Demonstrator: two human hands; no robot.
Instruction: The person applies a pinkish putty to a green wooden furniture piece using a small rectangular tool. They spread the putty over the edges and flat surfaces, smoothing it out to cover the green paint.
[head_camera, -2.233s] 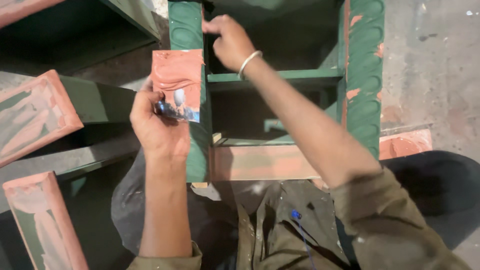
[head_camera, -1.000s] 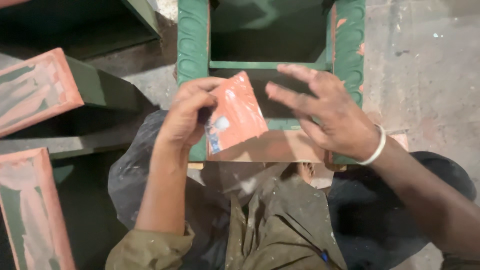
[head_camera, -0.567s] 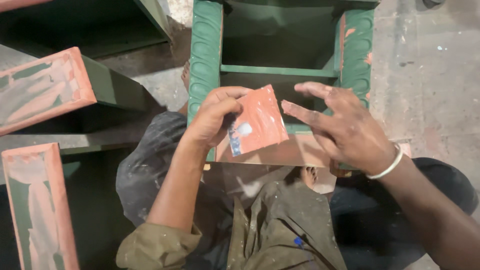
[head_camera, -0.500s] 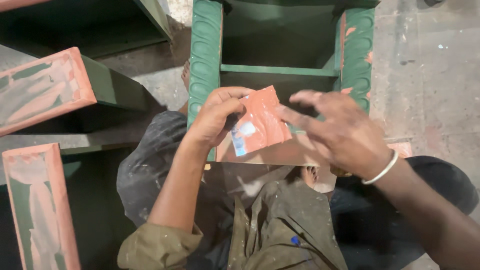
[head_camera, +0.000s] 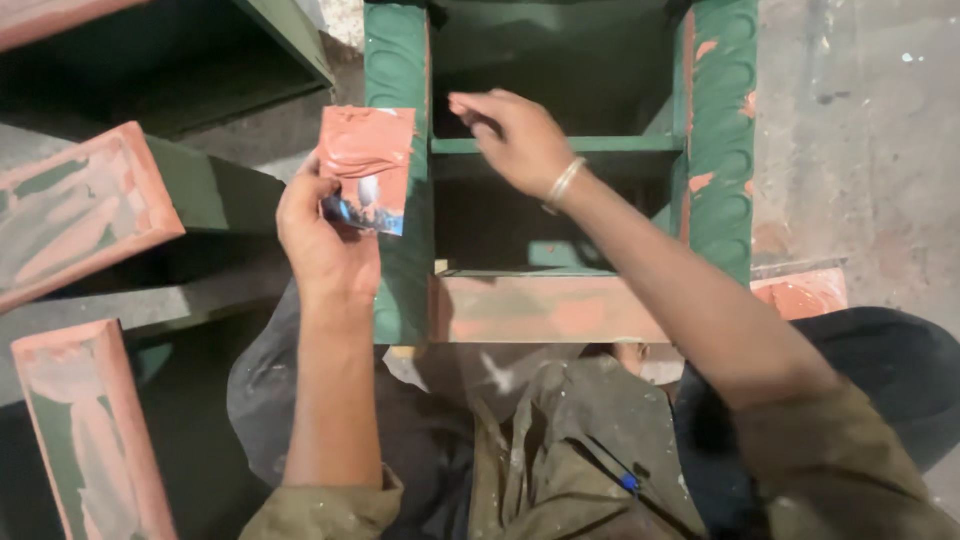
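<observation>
Head view: the left hand is pinching a putty-smeared card as palette, while the right hand, fingers half-curled and empty, is reaching to the green frame's crossbar.

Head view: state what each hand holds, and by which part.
The left hand pinches a flat card smeared with reddish filler by its lower left corner. The right hand reaches to the green frame's crossbar; whether its fingertips hold anything cannot be told.

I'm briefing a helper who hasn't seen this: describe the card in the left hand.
Find the green wooden frame at top centre. Against its left post, the left hand pinches a small flat card. It alone is smeared with reddish putty, with a blue-white corner; the painted pieces nearby are bulky.
</observation>
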